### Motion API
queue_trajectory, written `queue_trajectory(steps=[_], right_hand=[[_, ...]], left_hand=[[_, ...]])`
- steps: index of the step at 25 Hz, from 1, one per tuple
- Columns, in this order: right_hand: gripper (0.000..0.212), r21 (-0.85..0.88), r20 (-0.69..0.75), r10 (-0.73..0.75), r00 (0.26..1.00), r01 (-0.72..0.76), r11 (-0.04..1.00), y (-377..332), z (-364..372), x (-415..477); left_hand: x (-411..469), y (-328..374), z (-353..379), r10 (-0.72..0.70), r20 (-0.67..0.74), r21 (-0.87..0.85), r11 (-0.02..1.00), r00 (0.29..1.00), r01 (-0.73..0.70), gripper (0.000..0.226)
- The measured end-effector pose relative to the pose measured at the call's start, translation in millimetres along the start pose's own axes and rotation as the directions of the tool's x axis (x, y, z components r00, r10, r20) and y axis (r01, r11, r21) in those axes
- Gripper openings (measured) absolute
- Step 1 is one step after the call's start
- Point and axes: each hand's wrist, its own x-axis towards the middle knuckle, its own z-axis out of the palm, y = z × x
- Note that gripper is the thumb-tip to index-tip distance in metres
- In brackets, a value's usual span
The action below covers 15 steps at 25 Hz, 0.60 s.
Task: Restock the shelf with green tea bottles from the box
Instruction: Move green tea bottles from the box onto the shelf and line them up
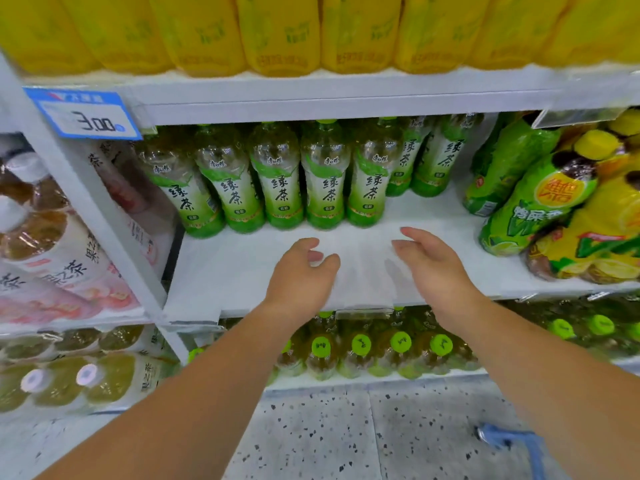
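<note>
The yellow bottles (277, 32) on the top shelf (346, 88) are cut off by the upper edge. Small print on the price tag (83, 114) is blurred. Rear green tea bottles (440, 157) stand half hidden behind the front row. A blue object (512, 441), blurred and unidentifiable, is cut off by the bottom edge.

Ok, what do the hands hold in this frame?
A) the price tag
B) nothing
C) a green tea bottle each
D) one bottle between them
B: the left hand and right hand are both empty, fingers loosely curled over the bare front of the shelf, short of the green tea bottles standing behind.
</note>
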Motion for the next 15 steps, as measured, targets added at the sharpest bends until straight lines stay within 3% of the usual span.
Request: queue_trajectory(steps=[10, 15], right_hand=[[0.048, -0.277, 0.008, 0.147, 0.989, -0.139, 0.951, -22.6, -59.5, -167.4], [0.052, -0.222, -0.013, 0.183, 0.983, -0.181, 0.958, -35.8, -95.7, -259.2]], left_hand=[[-150.1, 31.3, -13.5, -0.119, 0.264, 0.03, 0.993, 0.957, 0.115, 0.058], [-235.3, 63.3, -12.1, -0.079, 0.339, 0.065, 0.996, 0.937, 0.061, 0.056]])
